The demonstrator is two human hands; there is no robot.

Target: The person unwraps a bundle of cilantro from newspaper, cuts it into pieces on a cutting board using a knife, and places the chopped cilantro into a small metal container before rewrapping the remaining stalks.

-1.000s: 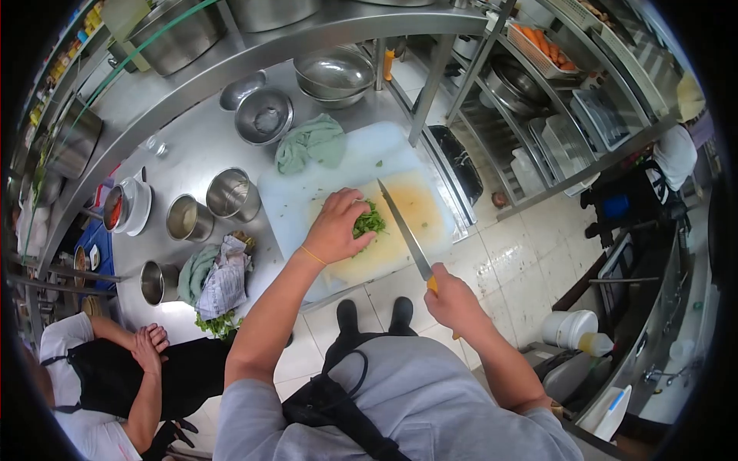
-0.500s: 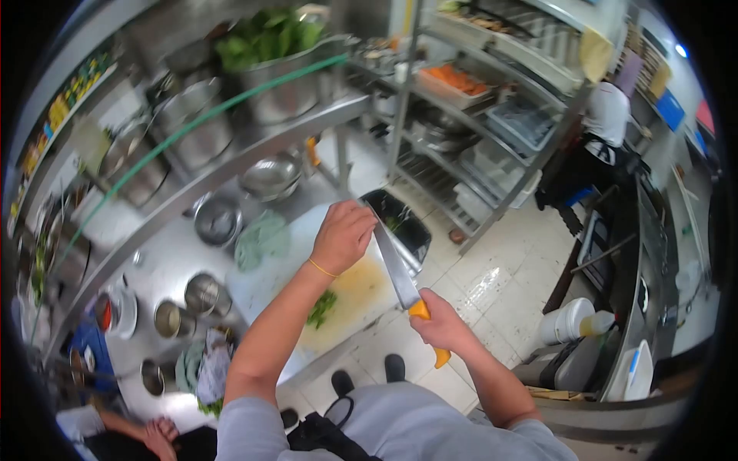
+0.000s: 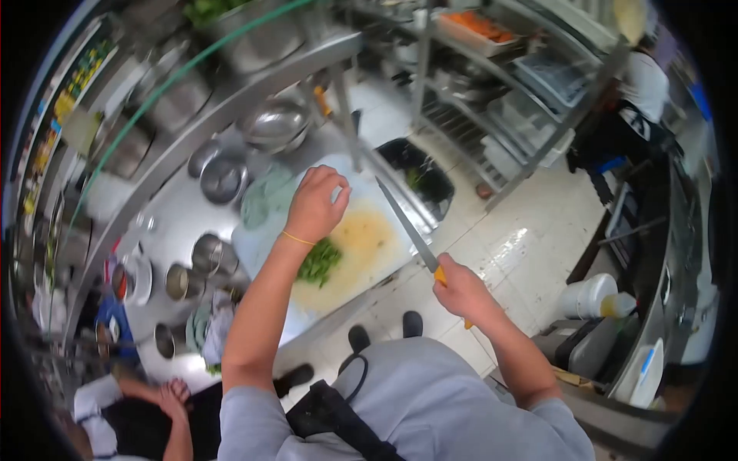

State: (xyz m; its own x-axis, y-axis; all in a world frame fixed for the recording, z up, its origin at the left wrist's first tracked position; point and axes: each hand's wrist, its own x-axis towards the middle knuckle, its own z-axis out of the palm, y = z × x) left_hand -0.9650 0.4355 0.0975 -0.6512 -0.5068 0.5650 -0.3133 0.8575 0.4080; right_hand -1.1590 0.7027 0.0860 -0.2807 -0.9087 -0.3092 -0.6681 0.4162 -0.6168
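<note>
Standing at the steel surface (image 3: 173, 223), cutting board (image 3: 361, 246) at its near edge for reach. Right hand (image 3: 461, 290) is gripping the knife (image 3: 407, 230), blade angled clear of the greens (image 3: 319, 261). Left hand (image 3: 315, 203) is hovering loosely curled above them, holding nothing visible.

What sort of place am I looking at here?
Most likely a commercial kitchen: stainless steel counter with metal bowls, wire shelving stacked with trays, and a cutting board holding chopped greens.

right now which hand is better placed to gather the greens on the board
Left. The left hand hovers over the cutting board, right beside the chopped greens, fingers loose. The right hand is off the board's edge, its grip shut on the knife.
</note>
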